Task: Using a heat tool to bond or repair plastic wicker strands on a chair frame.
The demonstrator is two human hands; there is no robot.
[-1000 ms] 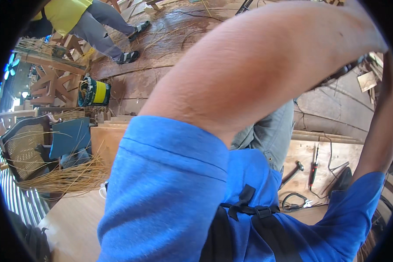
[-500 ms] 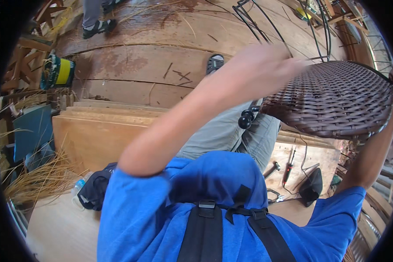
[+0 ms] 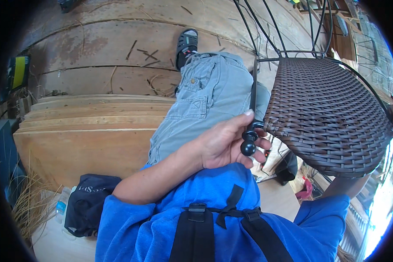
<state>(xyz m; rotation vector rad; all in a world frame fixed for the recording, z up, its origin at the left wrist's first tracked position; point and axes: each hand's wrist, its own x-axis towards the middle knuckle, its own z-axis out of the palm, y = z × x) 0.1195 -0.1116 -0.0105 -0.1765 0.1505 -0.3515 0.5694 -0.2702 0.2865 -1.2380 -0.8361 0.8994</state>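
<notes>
A chair-like piece with a dark brown woven panel (image 3: 329, 115) and a thin black metal frame (image 3: 294, 54) rests over my legs on the right. My left hand (image 3: 218, 144) is wrapped around the frame's black post (image 3: 253, 98), just above the round ball knob (image 3: 248, 148) at its end. The thumb lies on one side of the post and the fingers curl behind it. My right forearm (image 3: 345, 187) passes behind the woven panel's lower edge. The panel hides my right hand and its fingers.
Stacked wooden boards (image 3: 87, 148) stand to the left. A dark cloth bag (image 3: 91, 203) and a plastic bottle (image 3: 62, 205) lie beside me, near loose fibre strands (image 3: 30, 192). A black pouch (image 3: 287, 168) sits below the panel. Short dark scraps (image 3: 149, 56) litter the plank floor.
My left hand has come down from above the woven panel to the post near the ball knob and closed on it. The view has shifted, with the panel now standing more upright.
</notes>
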